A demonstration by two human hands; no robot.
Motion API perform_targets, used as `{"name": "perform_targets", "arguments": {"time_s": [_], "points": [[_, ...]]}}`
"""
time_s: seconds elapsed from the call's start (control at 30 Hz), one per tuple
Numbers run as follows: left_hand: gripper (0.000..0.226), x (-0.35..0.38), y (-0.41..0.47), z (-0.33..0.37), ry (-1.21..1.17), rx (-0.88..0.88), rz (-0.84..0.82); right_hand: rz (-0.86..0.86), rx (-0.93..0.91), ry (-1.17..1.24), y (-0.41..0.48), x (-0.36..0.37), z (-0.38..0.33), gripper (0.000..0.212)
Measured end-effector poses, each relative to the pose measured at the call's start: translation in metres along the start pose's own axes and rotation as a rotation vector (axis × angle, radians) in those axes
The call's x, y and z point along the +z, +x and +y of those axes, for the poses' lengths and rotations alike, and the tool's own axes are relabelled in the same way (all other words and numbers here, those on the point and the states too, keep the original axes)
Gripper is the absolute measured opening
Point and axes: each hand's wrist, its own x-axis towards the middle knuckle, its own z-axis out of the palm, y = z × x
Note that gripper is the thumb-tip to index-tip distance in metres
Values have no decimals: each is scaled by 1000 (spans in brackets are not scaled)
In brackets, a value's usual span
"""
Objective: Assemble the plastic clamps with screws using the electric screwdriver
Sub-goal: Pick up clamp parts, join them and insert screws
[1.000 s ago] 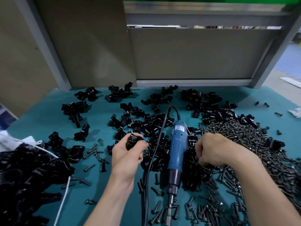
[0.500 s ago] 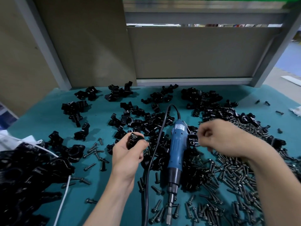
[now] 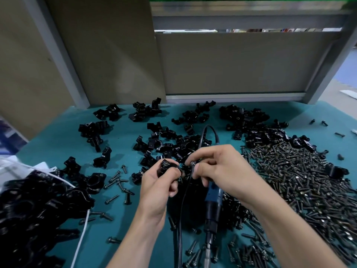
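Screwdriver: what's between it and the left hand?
Head view: its black cord runs between the screwdriver and the left hand, over loose black clamps.

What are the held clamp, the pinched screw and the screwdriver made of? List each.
The clamp in the left hand: black, dull sheen, moulded edges, likely plastic. The screw pinched by the right hand: dark with bright glints, probably metal. The screwdriver: smooth blue casing, plastic by its look; grey shiny tip end, seemingly metal.
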Motion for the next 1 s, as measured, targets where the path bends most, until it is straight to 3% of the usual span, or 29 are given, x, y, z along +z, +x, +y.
{"name": "perform_targets", "arguments": {"time_s": [0.13, 0.43, 0.87, 1.0], "points": [[10, 0, -1, 1, 0, -23, -49, 72, 37, 57, 2, 10, 5, 17], [10, 0, -4, 5, -46, -85, -124, 248, -2, 50, 3, 19, 13, 19], [6, 0, -6, 3, -30, -84, -150, 142, -12, -38, 1, 17, 9, 26], [9, -2, -4, 1, 23, 3, -103, 150, -16, -160, 1, 17, 8, 27]]}}
